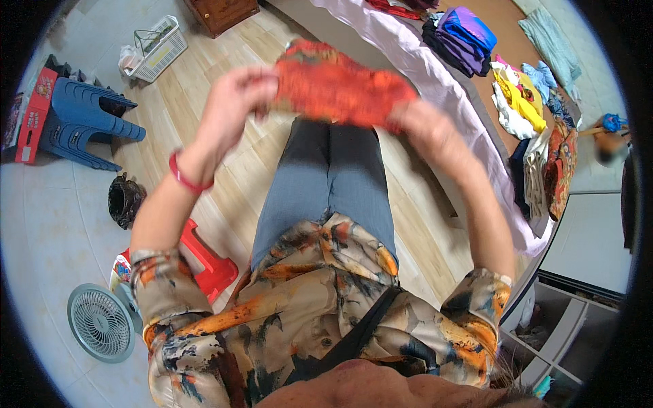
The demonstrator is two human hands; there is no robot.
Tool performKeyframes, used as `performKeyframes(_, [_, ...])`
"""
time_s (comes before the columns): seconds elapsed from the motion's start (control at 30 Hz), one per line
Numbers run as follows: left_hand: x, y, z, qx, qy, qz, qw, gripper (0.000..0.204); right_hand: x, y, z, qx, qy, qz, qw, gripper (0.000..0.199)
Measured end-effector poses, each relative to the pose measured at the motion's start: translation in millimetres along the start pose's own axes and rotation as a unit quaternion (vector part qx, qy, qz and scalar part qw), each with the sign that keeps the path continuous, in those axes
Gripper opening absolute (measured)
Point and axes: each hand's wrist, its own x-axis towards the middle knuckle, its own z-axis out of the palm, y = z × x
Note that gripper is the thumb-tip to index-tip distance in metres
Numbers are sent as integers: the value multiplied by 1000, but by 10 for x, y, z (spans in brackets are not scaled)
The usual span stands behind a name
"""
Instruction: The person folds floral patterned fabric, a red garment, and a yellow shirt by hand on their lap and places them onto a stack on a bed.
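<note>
A red patterned piece of cloth [343, 90], perhaps a folded garment, is stretched between my hands above my knees. My left hand [241, 95] pinches its left end, and a red band circles that wrist. At the cloth's lower right corner, my right hand [430, 132] has its fingers closed on the fabric. Motion blurs both the cloth and my fingertips. A darker, multicoloured strip runs along the cloth's top left edge.
Right of me is a bed with a pale pink sheet [469, 119]. It bears blue and purple folded clothes [466, 34], a yellow garment [520, 102] and other clothing. On the left are stacked blue stools [81, 122], a white basket [160, 51], a red stool [207, 262] and a fan [102, 323].
</note>
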Motion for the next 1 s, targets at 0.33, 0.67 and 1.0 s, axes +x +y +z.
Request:
performKeyframes(0.33, [-1873,-1027,228,-113,-25,-435,893,16,-1226,-1018,771,242,-223,76,941,43])
performKeyframes(0.67, [-1672,-1260,-246,474,-342,90,807,54,-1268,-894,637,176,-285,108,936,61])
performKeyframes(1.0, [-1243,-1457,87,489,-334,226,773,61,-1386,-774,763,67,-277,112,952,67])
